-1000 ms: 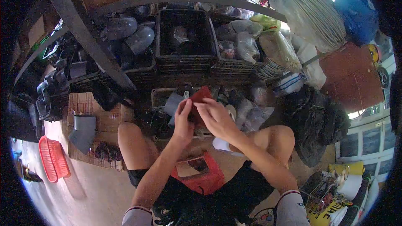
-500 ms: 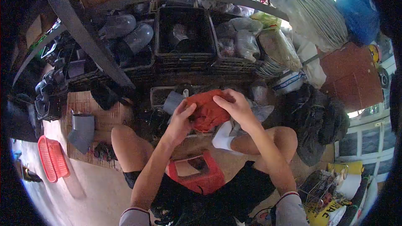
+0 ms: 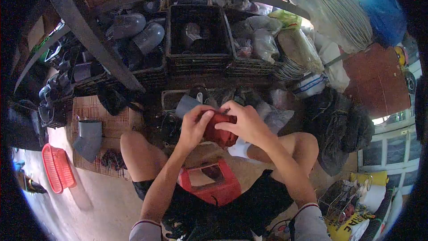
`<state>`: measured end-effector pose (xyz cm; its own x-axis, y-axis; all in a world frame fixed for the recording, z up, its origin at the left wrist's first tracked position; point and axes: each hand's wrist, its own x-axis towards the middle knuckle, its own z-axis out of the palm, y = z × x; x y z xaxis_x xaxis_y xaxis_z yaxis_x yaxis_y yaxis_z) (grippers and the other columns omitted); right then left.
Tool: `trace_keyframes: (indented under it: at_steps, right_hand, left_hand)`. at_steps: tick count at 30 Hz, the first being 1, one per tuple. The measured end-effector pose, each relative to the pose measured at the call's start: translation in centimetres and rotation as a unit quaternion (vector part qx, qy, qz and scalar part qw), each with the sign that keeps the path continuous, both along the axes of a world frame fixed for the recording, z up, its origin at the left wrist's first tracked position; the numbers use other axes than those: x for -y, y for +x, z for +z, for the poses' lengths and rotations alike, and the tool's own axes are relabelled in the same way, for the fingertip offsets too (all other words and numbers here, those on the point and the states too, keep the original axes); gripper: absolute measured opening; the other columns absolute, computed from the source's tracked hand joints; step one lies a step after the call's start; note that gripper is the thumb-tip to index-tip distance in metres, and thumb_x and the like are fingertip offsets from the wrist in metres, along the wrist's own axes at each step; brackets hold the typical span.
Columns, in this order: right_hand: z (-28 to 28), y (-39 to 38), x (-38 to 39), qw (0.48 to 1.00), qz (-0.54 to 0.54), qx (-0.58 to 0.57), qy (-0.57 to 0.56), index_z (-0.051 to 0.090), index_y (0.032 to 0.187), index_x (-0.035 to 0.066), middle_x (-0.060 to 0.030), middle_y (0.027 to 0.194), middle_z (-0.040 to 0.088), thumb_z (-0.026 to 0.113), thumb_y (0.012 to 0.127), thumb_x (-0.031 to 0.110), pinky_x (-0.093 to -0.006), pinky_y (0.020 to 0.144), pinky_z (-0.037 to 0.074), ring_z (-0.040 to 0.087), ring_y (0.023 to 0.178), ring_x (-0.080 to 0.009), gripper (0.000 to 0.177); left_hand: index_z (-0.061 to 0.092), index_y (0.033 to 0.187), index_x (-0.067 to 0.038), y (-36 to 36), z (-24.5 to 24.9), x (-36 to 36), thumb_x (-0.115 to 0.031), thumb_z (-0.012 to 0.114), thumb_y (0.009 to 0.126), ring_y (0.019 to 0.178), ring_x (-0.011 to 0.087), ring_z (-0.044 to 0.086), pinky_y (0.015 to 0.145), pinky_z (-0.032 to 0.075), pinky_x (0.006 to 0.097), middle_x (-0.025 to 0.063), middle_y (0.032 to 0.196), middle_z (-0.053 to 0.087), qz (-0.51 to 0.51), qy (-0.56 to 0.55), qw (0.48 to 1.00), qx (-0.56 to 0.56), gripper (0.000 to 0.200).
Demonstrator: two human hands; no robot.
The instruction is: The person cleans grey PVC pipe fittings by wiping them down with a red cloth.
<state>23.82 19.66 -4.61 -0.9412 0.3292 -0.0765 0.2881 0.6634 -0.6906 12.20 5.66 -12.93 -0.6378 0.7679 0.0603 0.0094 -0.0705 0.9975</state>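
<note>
A crumpled, soft red bag-like piece is held up between my knees, its lower part hanging in folds. My left hand grips its left upper edge, with the thumb on the near side. On the other side, my right hand pinches the top right edge between thumb and fingers. The two hands are close together at the top, and the fingers behind the material are hidden. Just beyond my left hand lies a grey pipe piece. Below the hands stands a red plastic stool.
Black crates holding grey pipe elbows and bagged parts line the far side under a shelf beam. A grey elbow stands on cardboard at left, near a red basket. Dark bags lie at right.
My hands have come closer together at the top edge of the red piece. It was spread flat and wide before; now it is narrower, folded and hanging lower.
</note>
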Motion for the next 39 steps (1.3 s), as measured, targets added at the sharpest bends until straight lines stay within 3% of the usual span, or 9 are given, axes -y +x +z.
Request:
trace_keyframes:
  at_steps: [4, 7, 10, 19, 22, 25, 28, 34, 39]
  right_hand:
    - [-0.4, 0.1, -0.8, 0.999, -0.012, 0.007, -0.034, 0.065, 0.101, -0.002, -0.017, 0.088, 0.071, 0.075, 0.081, 0.023, -0.0317, 0.067, 0.053, 0.069, 0.077, -0.0183, 0.033]
    - [-0.4, 0.3, -1.2, 0.996, -0.021, 0.024, -0.088, 0.069, 0.103, 0.005, -0.0156, 0.093, 0.071, 0.074, 0.08, 0.034, -0.0359, 0.075, 0.054, 0.07, 0.087, -0.0297, 0.038]
    - [-0.1, 0.8, -1.2, 0.996, 0.003, -0.013, -0.083, 0.066, 0.103, -0.002, -0.0071, 0.083, 0.07, 0.072, 0.084, 0.02, -0.0277, 0.067, 0.051, 0.064, 0.076, -0.0113, 0.029]
    - [0.0, 0.6, -1.2, 0.969, -0.023, -0.003, -0.246, 0.06, 0.117, 0.002, -0.0037, 0.105, 0.065, 0.07, 0.086, 0.018, -0.0261, 0.084, 0.048, 0.06, 0.096, -0.0093, 0.036]
    - [-0.8, 0.6, -1.5, 0.96, -0.095, 0.0, -0.264, 0.059, 0.121, 0.005, -0.0086, 0.117, 0.063, 0.07, 0.086, 0.017, -0.0294, 0.09, 0.047, 0.061, 0.105, -0.018, 0.039]
    - [-1.6, 0.4, -0.8, 0.989, -0.01, -0.14, 0.05, 0.056, 0.128, 0.008, -0.0141, 0.134, 0.053, 0.074, 0.081, 0.029, -0.0419, 0.104, 0.039, 0.05, 0.124, -0.0309, 0.055]
    - [0.9, 0.7, 2.1, 0.963, 0.123, -0.059, 0.232, 0.05, 0.135, 0.01, -0.0166, 0.145, 0.04, 0.076, 0.077, 0.034, -0.0489, 0.11, 0.03, 0.035, 0.135, -0.0359, 0.068]
    - [-2.0, 0.1, 2.0, 0.981, 0.109, -0.077, 0.139, 0.03, 0.148, 0.004, -0.0199, 0.154, 0.024, 0.076, 0.079, 0.032, -0.0458, 0.114, 0.027, 0.025, 0.141, -0.0394, 0.088]
    - [-2.3, 0.2, 0.9, 0.987, 0.112, -0.111, -0.012, 0.02, 0.15, 0.001, -0.0229, 0.154, 0.021, 0.076, 0.08, 0.03, -0.0416, 0.115, 0.026, 0.022, 0.143, -0.0369, 0.094]
  left_hand:
    - [0.064, 0.101, 0.001, -0.5, -0.4, -0.4, -0.016, 0.057, 0.096, 0.081, 0.0084, 0.054, 0.074, 0.045, 0.0243, 0.0017, 0.086, 0.063, 0.05, 0.046, 0.998, 0.015, 0.018]
    - [0.064, 0.101, 0.0, -0.4, -0.4, -0.3, -0.02, 0.055, 0.098, 0.083, 0.0082, 0.053, 0.076, 0.044, 0.0248, 0.0008, 0.087, 0.062, 0.021, 0.053, 0.997, 0.055, 0.022]
    - [0.062, 0.104, 0.0, 0.4, -0.2, -0.1, -0.025, 0.05, 0.1, 0.084, 0.0081, 0.052, 0.077, 0.044, 0.0254, 0.0005, 0.09, 0.062, -0.033, 0.039, 0.99, 0.135, 0.028]
    - [0.061, 0.108, -0.001, -0.3, -1.1, 0.0, -0.029, 0.045, 0.103, 0.087, 0.0099, 0.055, 0.078, 0.046, 0.0271, 0.0018, 0.096, 0.063, -0.017, 0.02, 0.988, 0.153, 0.033]
    - [0.059, 0.113, -0.002, -0.4, 0.0, 0.0, -0.029, 0.046, 0.102, 0.094, 0.013, 0.059, 0.084, 0.047, 0.0292, 0.0041, 0.102, 0.064, -0.05, 0.036, 0.954, 0.293, 0.032]
    - [0.054, 0.123, -0.002, -0.3, -0.1, -0.1, -0.03, 0.045, 0.102, 0.105, 0.0181, 0.06, 0.092, 0.047, 0.0339, 0.0077, 0.114, 0.062, -0.059, 0.076, 0.91, 0.403, 0.036]
    - [0.046, 0.132, -0.003, -0.6, -0.3, 0.2, -0.034, 0.04, 0.102, 0.116, 0.0235, 0.055, 0.099, 0.045, 0.0409, 0.0115, 0.126, 0.056, -0.11, 0.126, 0.862, 0.479, 0.044]
    - [0.04, 0.139, -0.004, -1.0, 0.2, 0.7, -0.04, 0.035, 0.101, 0.125, 0.0294, 0.048, 0.106, 0.039, 0.0463, 0.0138, 0.134, 0.048, -0.132, 0.185, 0.79, 0.57, 0.053]
    - [0.033, 0.145, -0.005, -0.9, -1.0, 0.5, -0.037, 0.05, 0.096, 0.129, 0.0262, 0.043, 0.109, 0.035, 0.0437, 0.0106, 0.138, 0.046, -0.161, 0.178, 0.841, 0.485, 0.061]
